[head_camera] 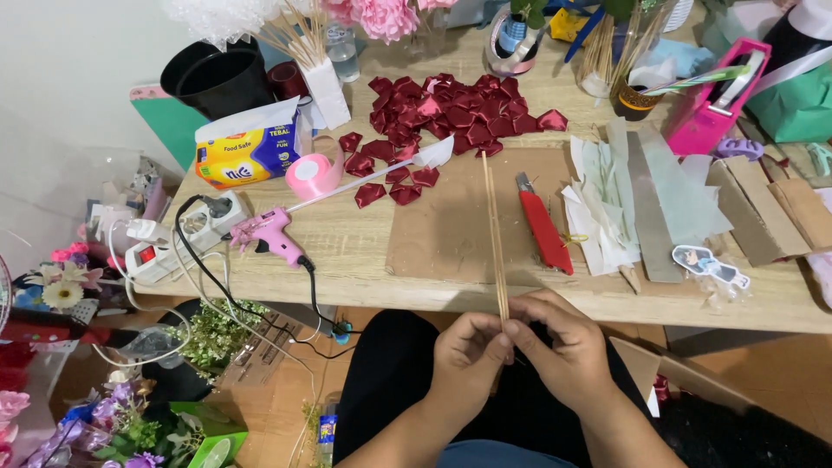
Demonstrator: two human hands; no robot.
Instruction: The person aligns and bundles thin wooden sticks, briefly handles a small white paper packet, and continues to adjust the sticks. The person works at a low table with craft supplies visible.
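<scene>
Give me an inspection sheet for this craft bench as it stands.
Surface: wooden table, with a brown cardboard mat at the middle.
Job's things: thin wooden sticks pinched at their near end by both hands.
Clutter: folded dark red ribbon petals, red utility knife, pink ribbon roll, pink glue gun, paper strips.
Grippers: left hand and right hand closed around the sticks, below the table's edge.
Cables: black cord hangs from the glue gun; white power strip at the table's left end.
Surroundings: artificial flowers on the floor at left.
</scene>
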